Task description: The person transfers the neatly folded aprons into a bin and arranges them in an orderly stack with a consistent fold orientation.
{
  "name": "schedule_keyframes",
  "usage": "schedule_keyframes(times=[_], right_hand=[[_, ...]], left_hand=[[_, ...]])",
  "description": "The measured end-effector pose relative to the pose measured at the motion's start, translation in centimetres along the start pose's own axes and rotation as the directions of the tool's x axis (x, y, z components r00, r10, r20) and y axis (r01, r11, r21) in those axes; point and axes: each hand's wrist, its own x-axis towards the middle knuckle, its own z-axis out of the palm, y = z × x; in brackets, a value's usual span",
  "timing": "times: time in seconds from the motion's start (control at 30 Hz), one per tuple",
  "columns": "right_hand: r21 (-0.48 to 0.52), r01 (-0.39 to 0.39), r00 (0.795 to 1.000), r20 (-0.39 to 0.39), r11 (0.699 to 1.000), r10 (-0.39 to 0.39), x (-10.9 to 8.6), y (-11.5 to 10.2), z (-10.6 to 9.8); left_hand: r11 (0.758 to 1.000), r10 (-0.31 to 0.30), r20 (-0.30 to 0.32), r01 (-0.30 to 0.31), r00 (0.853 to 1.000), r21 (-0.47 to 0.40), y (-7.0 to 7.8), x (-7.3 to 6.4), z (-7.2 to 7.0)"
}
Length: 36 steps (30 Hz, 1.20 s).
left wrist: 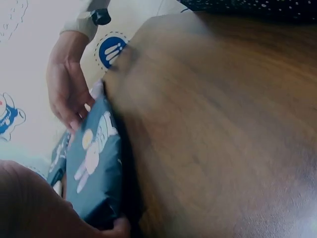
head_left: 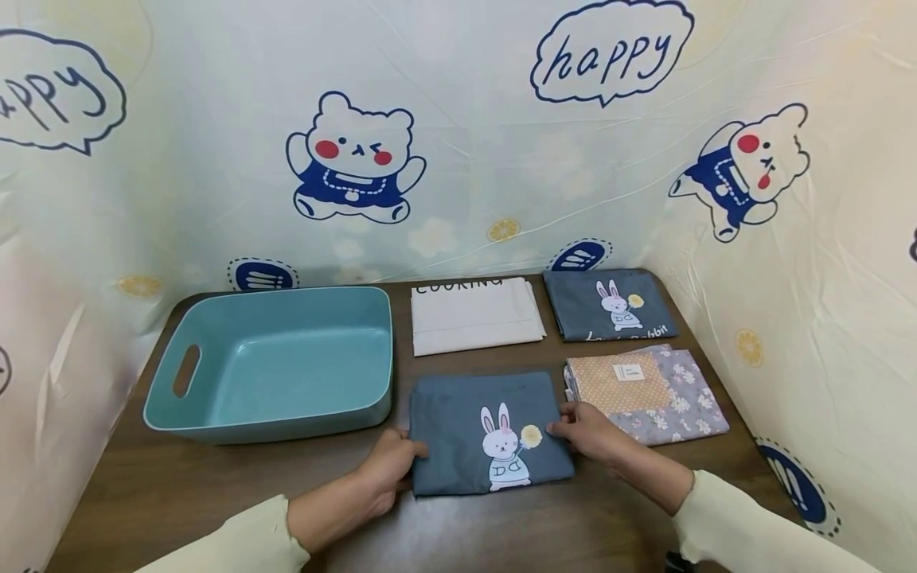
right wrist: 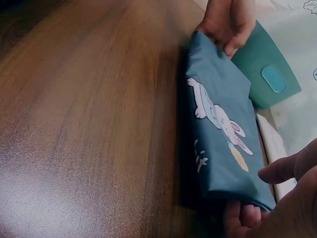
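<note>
A folded dark blue-grey apron (head_left: 451,434) with a rabbit and yellow flower print is held level between both hands, close over the table. My left hand (head_left: 389,465) grips its left edge, thumb on top. At the opposite edge my right hand (head_left: 593,432) pinches the fabric; in the right wrist view the thumb (right wrist: 277,171) lies above and the fingers curl underneath. The apron (left wrist: 99,173) casts a dark shadow on the wood in the left wrist view. Left of it stands a teal plastic bin (head_left: 286,430) with nothing inside.
Behind lies a folded white cloth (head_left: 476,318) lettered "COOKING". A second folded rabbit-print apron (head_left: 573,306) is at the back right, with a floral folded cloth (head_left: 691,398) in front of it. Printed curtains (head_left: 466,159) enclose the wooden table (head_left: 236,509).
</note>
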Motion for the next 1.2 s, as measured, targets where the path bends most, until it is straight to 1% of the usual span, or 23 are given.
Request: schedule_keyframes(times=[0.13, 0.2, 0.3, 0.37, 0.43, 0.6, 0.67, 0.77, 0.9, 1.0, 1.2], right_hand=[[0.027, 0.001, 1.000, -0.007, 1.000, -0.001, 0.0, 0.0, 0.0], [0.036, 0.006, 1.000, -0.004, 0.999, -0.006, 0.1, 0.0, -0.1], [0.069, 0.013, 1.000, 0.024, 0.998, -0.015, 0.2, 0.3, -0.5], [0.093, 0.011, 0.998, 0.053, 0.996, -0.016, 0.3, 0.5, -0.9], [0.115, 0.007, 0.997, 0.080, 0.993, -0.016, 0.3, 0.6, -1.4], [0.182, 0.021, 0.989, 0.142, 0.983, -0.048, 0.0, 0.7, -2.5], [0.214, 0.031, 0.985, 0.158, 0.976, -0.066, -0.1, 0.5, -2.8], [0.245, 0.036, 0.985, 0.157, 0.969, -0.077, -0.3, 0.2, -3.2], [0.242, 0.044, 0.985, 0.149, 0.969, -0.081, -0.6, -0.3, -4.0], [0.228, 0.049, 0.985, 0.150, 0.972, -0.085, -0.7, -0.6, -4.5], [0.183, 0.067, 0.983, 0.156, 0.981, -0.096, -0.9, -0.8, -5.4]], left_hand=[[0.999, -0.018, -0.002, 0.018, 1.000, -0.038, -0.2, 0.1, 0.0], [0.999, -0.027, 0.009, 0.028, 1.000, -0.037, -0.2, 0.1, 0.1], [0.999, -0.041, 0.028, 0.042, 0.999, -0.023, 0.1, -0.1, 0.1], [0.998, -0.053, 0.037, 0.054, 0.998, -0.023, 0.3, -0.3, 0.2], [0.997, -0.061, 0.049, 0.063, 0.997, -0.040, 0.6, -0.4, 0.2], [0.995, -0.058, 0.087, 0.065, 0.994, -0.081, 1.7, -0.5, 0.0], [0.995, -0.053, 0.099, 0.061, 0.994, -0.077, 2.1, -0.5, -0.1], [0.996, -0.037, 0.112, 0.046, 0.993, -0.073, 2.7, -0.7, -0.3], [0.997, -0.010, 0.128, 0.020, 0.992, -0.079, 3.4, -1.1, -0.3], [0.996, 0.001, 0.138, 0.012, 0.990, -0.094, 3.8, -1.3, -0.4], [0.995, -0.005, 0.134, 0.018, 0.991, -0.094, 4.3, -1.8, -0.3]])
